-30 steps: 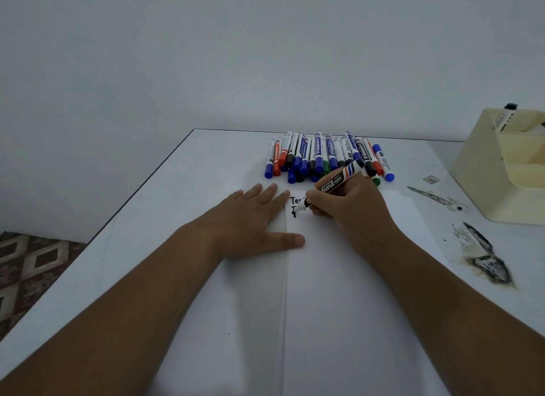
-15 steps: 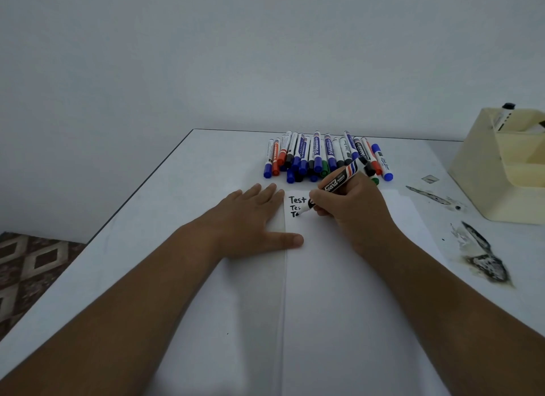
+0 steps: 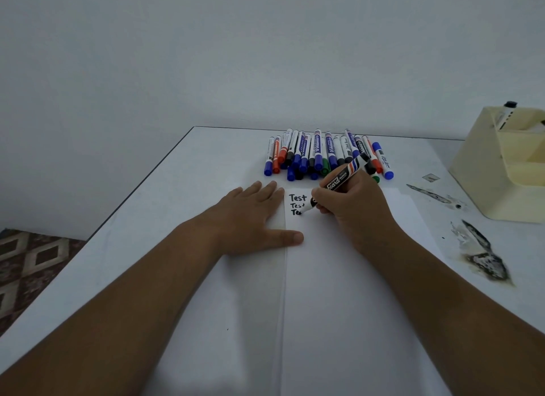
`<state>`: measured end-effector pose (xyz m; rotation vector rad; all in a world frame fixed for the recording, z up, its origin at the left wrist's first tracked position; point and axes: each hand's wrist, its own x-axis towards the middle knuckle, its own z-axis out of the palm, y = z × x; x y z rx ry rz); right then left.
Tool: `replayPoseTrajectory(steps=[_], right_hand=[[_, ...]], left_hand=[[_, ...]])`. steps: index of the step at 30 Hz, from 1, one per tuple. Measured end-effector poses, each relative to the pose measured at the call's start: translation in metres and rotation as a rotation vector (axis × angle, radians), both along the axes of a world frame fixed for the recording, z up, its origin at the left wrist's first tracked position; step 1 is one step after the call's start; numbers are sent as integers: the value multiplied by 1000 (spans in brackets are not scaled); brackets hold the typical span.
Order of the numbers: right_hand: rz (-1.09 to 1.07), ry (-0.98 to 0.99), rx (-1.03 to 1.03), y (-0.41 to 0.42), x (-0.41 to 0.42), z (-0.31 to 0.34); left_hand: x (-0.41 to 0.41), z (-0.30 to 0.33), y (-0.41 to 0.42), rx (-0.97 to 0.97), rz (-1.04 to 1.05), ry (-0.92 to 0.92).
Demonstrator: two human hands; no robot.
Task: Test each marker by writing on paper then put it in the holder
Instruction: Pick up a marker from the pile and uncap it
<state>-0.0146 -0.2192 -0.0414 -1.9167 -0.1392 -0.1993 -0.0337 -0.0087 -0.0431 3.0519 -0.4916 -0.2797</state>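
My right hand grips a black whiteboard marker, its tip touching the white paper on the third line of black "Test" writing. My left hand lies flat on the paper's left part, fingers straight, thumb stretched to the right. A pile of several capped markers, blue, red, black and green, lies behind the paper near the table's far edge. The cream holder stands at the far right with one marker sticking out of its top.
The white table has its left edge running diagonally; patterned floor shows beyond it. Dark scuffed stains mark the table between the paper and the holder. A plain wall rises behind.
My right hand has written more of the third "Test" line, the marker tip shifting slightly right. My left hand has stayed flat on the paper.
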Motion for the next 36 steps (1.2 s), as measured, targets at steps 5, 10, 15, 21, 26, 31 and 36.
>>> replayPoseTrajectory(steps=[5, 10, 15, 21, 26, 31, 36], right_hand=[[-56, 8, 11, -2, 4, -3], [-28, 0, 9, 0, 2, 0], [-37, 7, 22, -1, 3, 0], [-60, 19, 77, -1, 4, -3], [-119, 37, 57, -3, 8, -5], [-103, 34, 48, -1, 6, -4], [-80, 42, 60, -1, 5, -2]], left_hand=[[0, -1, 0, -6, 4, -1], [-1, 1, -1, -7, 8, 7], [-1, 1, -1, 7, 4, 9], [0, -1, 0, -2, 7, 3], [-1, 0, -1, -6, 13, 9], [-1, 1, -1, -4, 12, 10], [-1, 1, -1, 2, 11, 13]])
